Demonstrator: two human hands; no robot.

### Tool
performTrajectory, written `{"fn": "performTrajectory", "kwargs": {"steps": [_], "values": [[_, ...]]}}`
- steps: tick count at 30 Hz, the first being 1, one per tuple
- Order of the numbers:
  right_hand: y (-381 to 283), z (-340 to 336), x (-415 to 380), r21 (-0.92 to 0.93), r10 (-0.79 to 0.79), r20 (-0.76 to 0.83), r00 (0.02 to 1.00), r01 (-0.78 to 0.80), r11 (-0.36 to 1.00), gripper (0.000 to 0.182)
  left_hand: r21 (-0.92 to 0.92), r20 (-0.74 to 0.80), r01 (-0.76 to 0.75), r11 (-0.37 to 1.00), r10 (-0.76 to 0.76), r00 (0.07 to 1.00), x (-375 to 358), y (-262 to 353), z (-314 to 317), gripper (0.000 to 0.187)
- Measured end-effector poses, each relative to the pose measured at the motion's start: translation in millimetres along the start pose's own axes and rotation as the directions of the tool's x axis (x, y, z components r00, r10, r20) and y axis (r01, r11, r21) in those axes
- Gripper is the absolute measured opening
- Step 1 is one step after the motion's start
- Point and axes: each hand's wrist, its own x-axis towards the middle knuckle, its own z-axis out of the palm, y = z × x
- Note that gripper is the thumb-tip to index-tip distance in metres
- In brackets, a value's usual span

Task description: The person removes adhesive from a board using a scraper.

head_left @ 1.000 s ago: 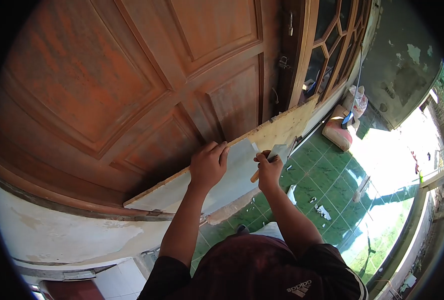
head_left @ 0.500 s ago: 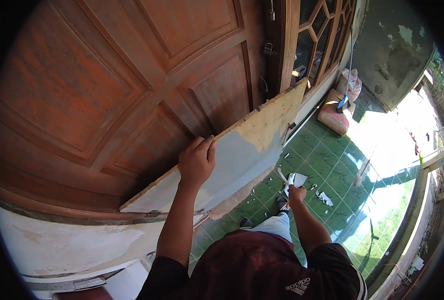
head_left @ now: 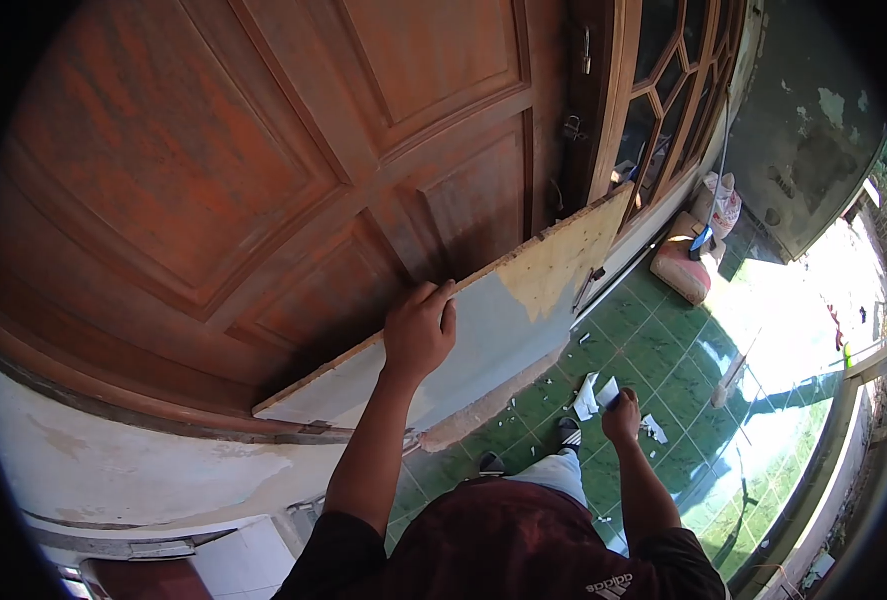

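My left hand grips the top edge of a wooden board, which stands on its long edge against the brown panelled door. The board's face is partly pale grey-white and partly bare yellowish wood toward its right end. Off to the right, my right hand is closed round a small flat scraper with a pale blade. A curled white scrap lies just left of the blade, above the green tiled floor. More white scraps lie right of that hand.
Beyond the board's right end, a sack lies on the floor with a white bag and a long-handled blue tool. A low wall edge runs along the right. My sandalled feet are below the board.
My right hand and the scraper have moved right, away from the board and the curled white scrap. My left hand still holds the board's top edge. The whole view has shifted slightly.
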Motion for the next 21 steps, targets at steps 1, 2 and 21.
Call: {"fn": "performTrajectory", "kwargs": {"steps": [1,2,21], "values": [[-53.9,-24.9,24.3,-0.047,0.161,0.246,0.956,-0.154,0.987,0.030,0.006,0.000,-0.005,1.000,0.005,1.000,-0.9,-0.4,0.1,0.029],[-93.3,-35.4,37.8,0.018,0.145,0.255,0.956,-0.155,0.988,0.046,0.018,-0.001,0.001,1.000,-0.001,1.000,-1.0,0.8,0.0,0.030],[-133.7,-59.1,107.1,0.250,-0.218,0.336,0.916,0.137,0.959,0.054,0.129,-0.328,-0.161,0.979,0.195,0.924,20.2,29.8,69.0,0.014]]}}
